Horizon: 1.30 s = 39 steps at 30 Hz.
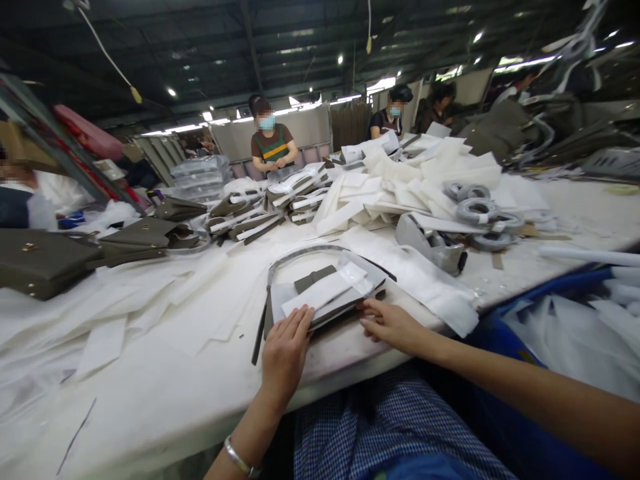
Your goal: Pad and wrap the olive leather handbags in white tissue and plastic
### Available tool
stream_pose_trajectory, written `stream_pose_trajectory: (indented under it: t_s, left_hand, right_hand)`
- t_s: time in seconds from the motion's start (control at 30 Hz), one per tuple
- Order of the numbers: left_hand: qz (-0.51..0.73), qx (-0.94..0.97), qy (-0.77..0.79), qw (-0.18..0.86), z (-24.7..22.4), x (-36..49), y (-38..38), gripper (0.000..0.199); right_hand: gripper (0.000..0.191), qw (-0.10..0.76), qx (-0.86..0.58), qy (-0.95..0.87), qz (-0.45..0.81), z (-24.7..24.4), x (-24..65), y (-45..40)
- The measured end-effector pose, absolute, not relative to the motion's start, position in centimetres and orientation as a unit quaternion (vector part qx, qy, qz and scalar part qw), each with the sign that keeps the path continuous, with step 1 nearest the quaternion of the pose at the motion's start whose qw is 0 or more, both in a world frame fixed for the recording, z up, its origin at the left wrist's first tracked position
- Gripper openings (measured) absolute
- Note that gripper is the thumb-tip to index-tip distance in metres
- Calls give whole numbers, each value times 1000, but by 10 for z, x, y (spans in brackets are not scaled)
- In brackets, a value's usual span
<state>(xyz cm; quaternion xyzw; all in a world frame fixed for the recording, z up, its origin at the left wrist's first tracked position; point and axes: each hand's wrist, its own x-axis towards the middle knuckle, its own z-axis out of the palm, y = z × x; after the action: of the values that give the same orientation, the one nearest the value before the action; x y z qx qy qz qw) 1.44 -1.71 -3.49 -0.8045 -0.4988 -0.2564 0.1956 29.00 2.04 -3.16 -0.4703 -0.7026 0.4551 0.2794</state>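
Touching a handbag (316, 279) nearside, left hand (289, 345) extends straight fingers, right hand (393, 325) loosely bent, unclosed ones; white sheets (387, 179) heap far right.

We're up at the head, looking forward and down. The desk (165, 400) starts close, at six o'clock.

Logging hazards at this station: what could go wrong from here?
The bag lies near the front edge of the table, so a slip by the left hand or right hand might drop it.
The white sheet on top looks loose and could slide off.
The wrapped handle arches out behind and might snag on the loose sheets around it.
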Motion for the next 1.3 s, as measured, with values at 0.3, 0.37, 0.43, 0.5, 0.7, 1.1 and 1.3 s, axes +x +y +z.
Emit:
stream_pose_trajectory:
  t_s: [0.3, 0.37, 0.43, 0.5, 0.7, 1.1, 1.3]
  left_hand:
    - [-262, -786, -516, 219, -43, 14, -22, 61]
    - [-267, -769, -532, 234, -43, 12, -23, 65]
    - [-274, -757, -538, 249, -44, 9, -22, 66]
    - [-279, -760, -526, 260, -46, 7, -21, 66]
    - [-309, -751, -522, 261, -50, 5, -18, 65]
    - [-331, -738, -522, 272, -49, 6, -19, 63]
    - [-365, -714, -540, 256, -51, 4, -18, 64]
  right_hand:
    - [37, 474, -392, -525, 588, -45, 254, 18]
    - [35, 477, -362, -562, 570, -40, 252, 19]
    - [31, 453, -353, -637, 514, -31, 259, 23]
    - [24, 412, -361, -736, 398, -20, 278, 33]
    - [33, 293, -431, -852, 46, -15, 380, 90]
    - [25, 193, -459, -867, -3, -11, 410, 133]
    - [32, 186, -419, -884, 96, 19, 373, 90]
